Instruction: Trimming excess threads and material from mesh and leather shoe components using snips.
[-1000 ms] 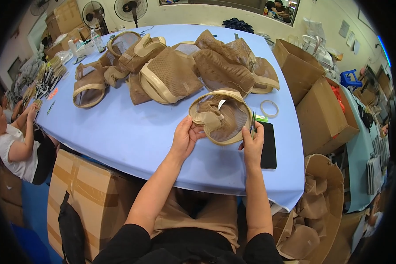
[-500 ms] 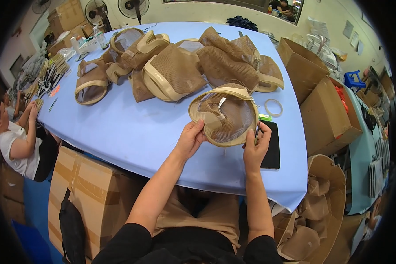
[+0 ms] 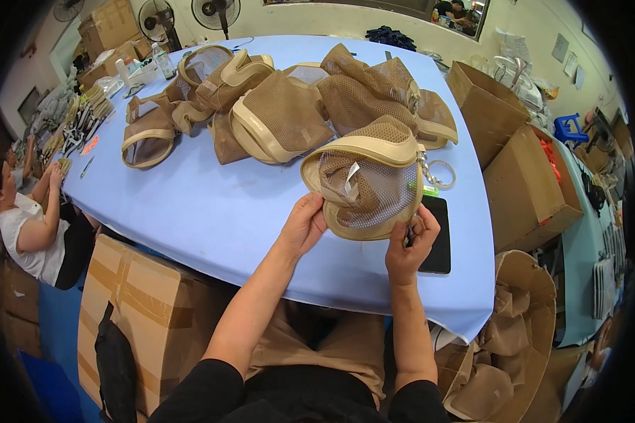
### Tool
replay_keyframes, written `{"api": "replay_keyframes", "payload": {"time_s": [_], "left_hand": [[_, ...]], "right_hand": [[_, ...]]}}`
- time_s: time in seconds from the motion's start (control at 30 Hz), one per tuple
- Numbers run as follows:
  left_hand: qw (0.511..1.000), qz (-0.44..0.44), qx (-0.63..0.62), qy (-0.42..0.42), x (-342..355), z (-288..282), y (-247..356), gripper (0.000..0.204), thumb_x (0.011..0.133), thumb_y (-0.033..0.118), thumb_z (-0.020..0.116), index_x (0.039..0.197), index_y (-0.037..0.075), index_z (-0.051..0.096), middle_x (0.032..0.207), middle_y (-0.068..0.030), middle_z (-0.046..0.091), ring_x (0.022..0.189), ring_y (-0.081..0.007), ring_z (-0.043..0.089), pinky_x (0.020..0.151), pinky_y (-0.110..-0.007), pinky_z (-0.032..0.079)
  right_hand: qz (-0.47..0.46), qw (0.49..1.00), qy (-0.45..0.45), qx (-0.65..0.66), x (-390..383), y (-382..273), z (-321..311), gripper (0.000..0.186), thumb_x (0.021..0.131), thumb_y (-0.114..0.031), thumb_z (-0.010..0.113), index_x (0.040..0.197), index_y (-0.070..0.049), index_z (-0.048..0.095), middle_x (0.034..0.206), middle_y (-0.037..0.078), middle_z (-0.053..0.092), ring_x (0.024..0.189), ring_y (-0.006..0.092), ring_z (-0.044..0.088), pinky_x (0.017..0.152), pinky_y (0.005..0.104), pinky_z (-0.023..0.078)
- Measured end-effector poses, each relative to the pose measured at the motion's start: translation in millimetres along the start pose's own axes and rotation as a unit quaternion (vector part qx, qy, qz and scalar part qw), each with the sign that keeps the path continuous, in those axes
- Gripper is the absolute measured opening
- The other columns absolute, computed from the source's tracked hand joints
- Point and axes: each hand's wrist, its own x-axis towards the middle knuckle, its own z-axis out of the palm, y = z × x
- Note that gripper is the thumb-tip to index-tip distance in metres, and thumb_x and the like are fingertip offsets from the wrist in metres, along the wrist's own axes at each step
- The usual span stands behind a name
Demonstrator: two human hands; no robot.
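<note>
A brown mesh bag (image 3: 374, 187) with tan trim is held up over the near right part of the table, its round mouth toward me. A small white label (image 3: 351, 176) shows inside it. My left hand (image 3: 305, 224) is closed on the bag's lower left rim, thumb in front. With fingers bent, my right hand (image 3: 413, 243) pinches the lower right rim. A small dark object, mostly hidden, sits among the right fingers; its kind I cannot make out. Several similar mesh bags (image 3: 282, 116) lie piled across the table behind.
Under the work is a blue-covered table (image 3: 212, 218). A black flat tablet-like object (image 3: 437, 236) and a tape roll (image 3: 441, 173) lie by my right hand. Cardboard boxes (image 3: 533, 187) stand to the right; an open one (image 3: 536, 310) holds brown bags. Another person (image 3: 32, 218) sits at left.
The bag has tipped, its trimmed upper edge now more toward me, with a zipper end hanging at the right. My right hand has moved slightly down and right; the left keeps its grip.
</note>
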Motion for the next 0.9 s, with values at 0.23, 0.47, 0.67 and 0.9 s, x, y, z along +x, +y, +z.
{"api": "replay_keyframes", "payload": {"time_s": [0.23, 0.47, 0.67, 0.9], "left_hand": [[1.000, -0.018, 0.020, -0.005, -2.6, 1.5, 2.4, 0.049, 0.085, 0.025, 0.054, 0.123, -0.002, 0.037, 0.122, -0.0132, 0.047, 0.110, -0.0225, 0.047, 0.096, -0.036, 0.037], [0.999, -0.014, 0.038, 0.022, -3.0, 4.6, 2.8, 0.053, 0.082, 0.022, 0.059, 0.124, -0.001, 0.036, 0.119, -0.0116, 0.049, 0.109, -0.0209, 0.048, 0.095, -0.034, 0.038], [0.999, -0.002, 0.036, 0.023, -3.9, 5.5, 3.6, 0.049, 0.084, 0.020, 0.056, 0.123, -0.002, 0.037, 0.117, -0.0122, 0.050, 0.108, -0.0201, 0.049, 0.093, -0.033, 0.041], [0.999, -0.004, -0.015, 0.033, -4.5, 4.8, 6.2, 0.050, 0.079, 0.013, 0.056, 0.123, -0.002, 0.037, 0.118, -0.0131, 0.049, 0.107, -0.0217, 0.050, 0.095, -0.034, 0.038]], "right_hand": [[0.109, 0.994, 0.016, 0.005, 5.6, -1.7, 3.1, 0.030, 0.081, -0.003, 0.054, 0.109, 0.002, 0.045, 0.061, -0.002, 0.039, 0.054, 0.0041, 0.033, 0.049, 0.0180, 0.029], [0.125, 0.992, 0.019, 0.011, 4.0, 1.2, 5.0, 0.028, 0.080, -0.002, 0.053, 0.108, 0.001, 0.046, 0.060, -0.004, 0.035, 0.054, 0.0039, 0.030, 0.049, 0.0184, 0.027], [0.097, 0.994, -0.023, -0.035, 2.2, 8.3, 1.2, 0.028, 0.084, -0.002, 0.048, 0.111, 0.001, 0.041, 0.076, 0.001, 0.048, 0.053, 0.0015, 0.037, 0.044, 0.0154, 0.031], [0.176, 0.982, -0.014, 0.065, 6.7, -6.8, 3.2, 0.037, 0.078, 0.000, 0.054, 0.112, 0.001, 0.041, 0.063, -0.004, 0.036, 0.056, 0.0028, 0.032, 0.051, 0.0173, 0.026]]}}
